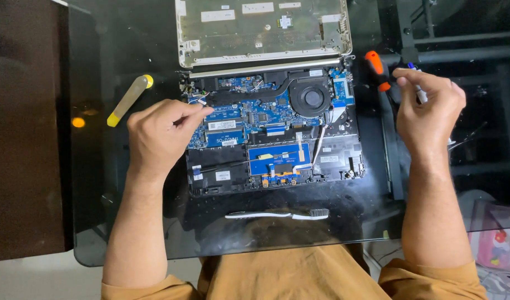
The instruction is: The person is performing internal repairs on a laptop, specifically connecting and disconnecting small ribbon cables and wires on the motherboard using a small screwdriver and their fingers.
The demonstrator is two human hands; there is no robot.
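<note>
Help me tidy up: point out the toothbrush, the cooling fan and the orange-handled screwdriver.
toothbrush (pixel 277 215), head view, middle of its handle.
cooling fan (pixel 309 98), head view, its hub.
screwdriver (pixel 375 63), head view, orange handle.

The detached bottom cover (pixel 263 30) of the opened laptop (pixel 274 133) runs off the top edge of the view, so its far side is not seen. The left hand (pixel 155 136) covers the left edge of the mainboard (pixel 255 114), and what its pinched fingertips grip there is too small to tell. The right hand (pixel 427 108) hides most of the thin white tool (pixel 419 89) it holds; only a short stub shows. The orange-handled screwdriver (pixel 377 69) has its dark shaft lost against the glass table (pixel 127 55). Both forearms are cut off by the bottom edge, and the objects under the glass at the lower right corner are blurred.
</note>
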